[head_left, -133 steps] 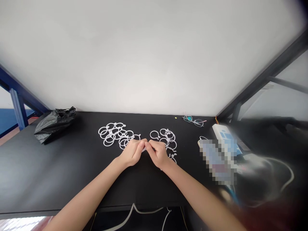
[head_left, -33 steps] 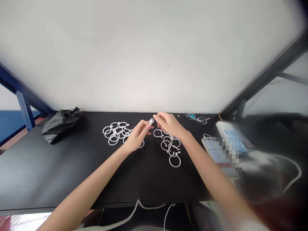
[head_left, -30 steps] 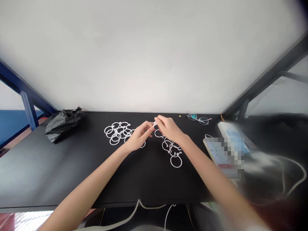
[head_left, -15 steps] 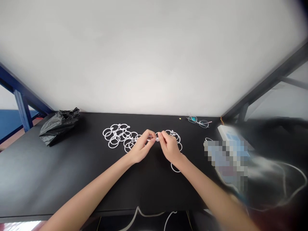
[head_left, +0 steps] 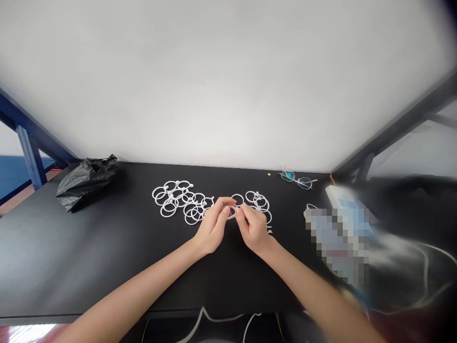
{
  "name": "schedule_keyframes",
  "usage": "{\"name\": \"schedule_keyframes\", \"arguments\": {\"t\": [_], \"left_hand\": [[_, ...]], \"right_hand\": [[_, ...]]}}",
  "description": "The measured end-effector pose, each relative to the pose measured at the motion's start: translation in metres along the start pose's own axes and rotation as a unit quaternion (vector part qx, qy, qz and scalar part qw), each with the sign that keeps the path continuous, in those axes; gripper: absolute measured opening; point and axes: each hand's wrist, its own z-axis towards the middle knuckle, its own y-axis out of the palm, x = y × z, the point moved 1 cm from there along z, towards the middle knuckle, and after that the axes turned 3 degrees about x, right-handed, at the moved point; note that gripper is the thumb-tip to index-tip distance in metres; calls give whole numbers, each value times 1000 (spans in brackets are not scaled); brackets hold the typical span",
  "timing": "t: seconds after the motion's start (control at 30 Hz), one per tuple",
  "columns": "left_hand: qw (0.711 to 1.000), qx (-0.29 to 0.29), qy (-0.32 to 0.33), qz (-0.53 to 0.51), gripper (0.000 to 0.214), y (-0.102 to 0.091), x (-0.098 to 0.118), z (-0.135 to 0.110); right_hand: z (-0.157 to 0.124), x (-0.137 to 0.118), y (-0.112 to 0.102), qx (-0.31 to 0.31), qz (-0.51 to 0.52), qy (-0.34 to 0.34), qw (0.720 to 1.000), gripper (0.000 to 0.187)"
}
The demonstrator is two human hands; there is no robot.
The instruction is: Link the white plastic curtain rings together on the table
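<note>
Between my two hands is a white plastic ring [head_left: 232,213], partly covered by fingers. My left hand [head_left: 213,224] grips its left side with thumb and fingers closed. On the other side, my right hand [head_left: 253,224] pinches it between thumb and forefinger. A loose heap of white rings with small knobs [head_left: 177,202] lies on the black table, left of my left hand. More of these rings [head_left: 262,202] lie just behind my right hand, which hides some of them. One single ring [head_left: 237,199] rests behind the gap between my hands.
A crumpled black plastic bag [head_left: 87,181] lies at the far left of the black table [head_left: 143,267]. Eyeglasses [head_left: 296,180] sit near the wall at the back right. A white box [head_left: 342,200], a blurred-out item and white cables [head_left: 424,267] occupy the right side.
My hands have shifted slightly toward me, and the ring between them shows more clearly. The single ring behind them is now more exposed. The view has moved a little.
</note>
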Motion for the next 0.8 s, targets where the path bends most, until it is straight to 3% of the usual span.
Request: {"name": "schedule_keyframes", "arguments": {"t": [0.17,0.27,0.63,0.8], "left_hand": [[991,8,70,115,40,0,-3,2],[983,15,106,147,37,-2,-6,2],[968,12,113,224,35,-7,-5,2],[922,19,146,357,30,-17,-7,14]], "right_hand": [[0,0,3,-10,-28,-12,999,37],[0,-1,3,-14,-35,-3,999,38],[-1,-3,6,-19,6,38,999,40],[4,7,1,-22,17,88,996,39]]}}
